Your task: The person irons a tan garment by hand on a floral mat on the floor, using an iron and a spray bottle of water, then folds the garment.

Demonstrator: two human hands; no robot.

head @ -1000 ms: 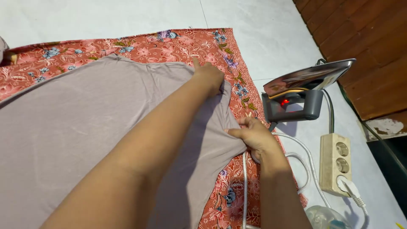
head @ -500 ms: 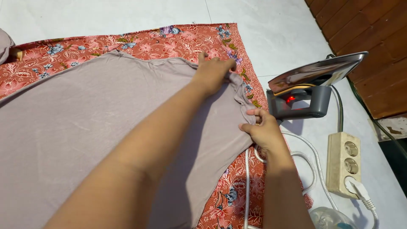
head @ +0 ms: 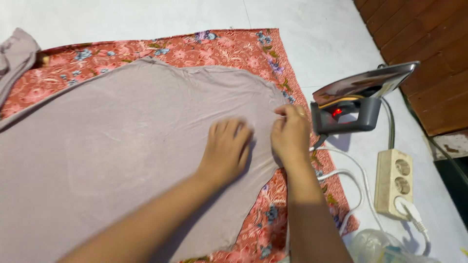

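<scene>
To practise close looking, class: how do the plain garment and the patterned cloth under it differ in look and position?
The grey-mauve garment is plain; the red cloth is covered in floral print. The garment lies on top, under the left hand and right hand; the cloth lies beneath it on the pale floor, only its borders showing. The garment's edge curves; the cloth's visible edges run straight. Both are spread flat.

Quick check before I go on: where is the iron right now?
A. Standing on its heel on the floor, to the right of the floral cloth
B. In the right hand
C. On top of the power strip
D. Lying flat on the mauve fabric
A: the iron stands on its heel on the pale floor, beyond the floral cloth; both the left hand and the right hand rest on the mauve fabric.
</scene>
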